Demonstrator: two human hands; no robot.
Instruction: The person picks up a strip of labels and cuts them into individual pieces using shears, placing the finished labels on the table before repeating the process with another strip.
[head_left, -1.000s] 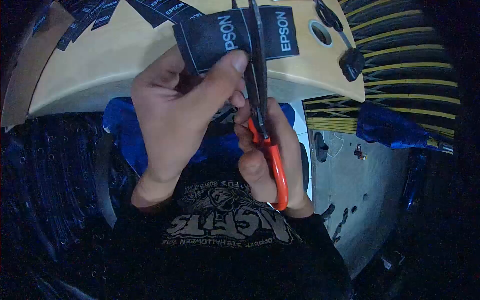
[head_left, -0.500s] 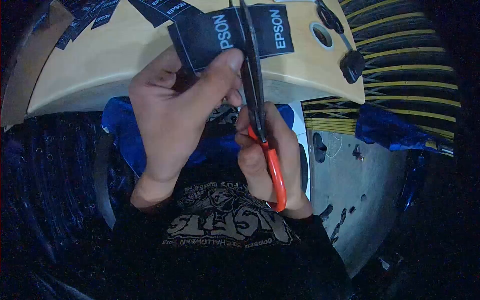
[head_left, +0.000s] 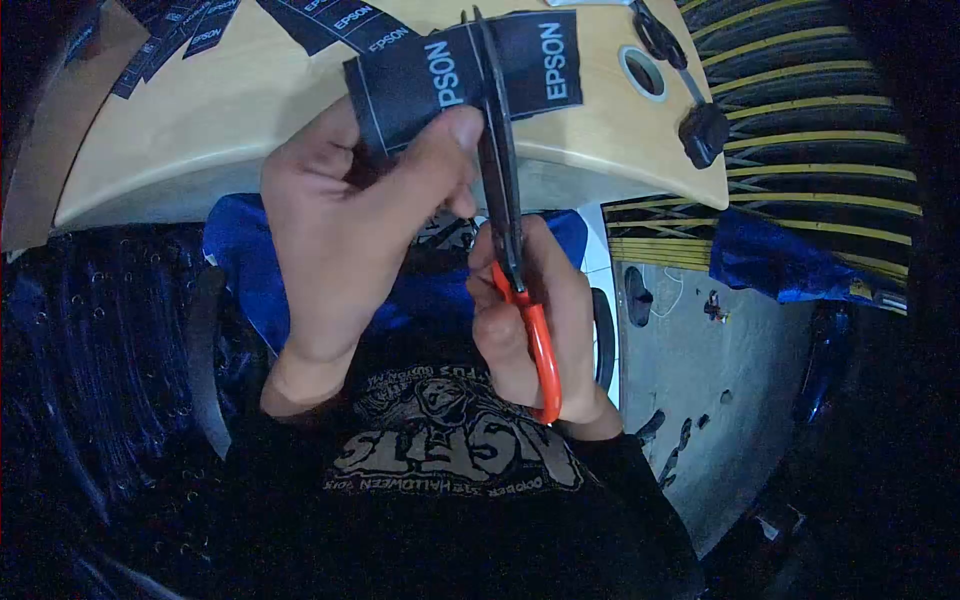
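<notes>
My left hand (head_left: 345, 220) pinches a dark label strip (head_left: 405, 85) between thumb and fingers. White EPSON lettering is printed twice across it, with thin white lines between. My right hand (head_left: 535, 320) grips a pair of scissors (head_left: 503, 170) by the red handles, its fingers wrapped through them. The dark blades point up and away from me, close together, and lie across the strip between its two EPSON prints. My left thumb tip is right beside the blades. Both hands are held in front of the table's near edge, with the strip above the tabletop.
More dark EPSON strips (head_left: 335, 25) lie at the back of the wooden table (head_left: 200, 110), with others (head_left: 175, 40) to the left. A cable hole (head_left: 643, 72) and a black object on a cord (head_left: 703, 135) are at the right. A yellow-slatted folding gate (head_left: 800, 110) stands beyond.
The scissors have shifted slightly left and down, their blades more closed over the strip. The strip has tilted slightly in my left hand.
</notes>
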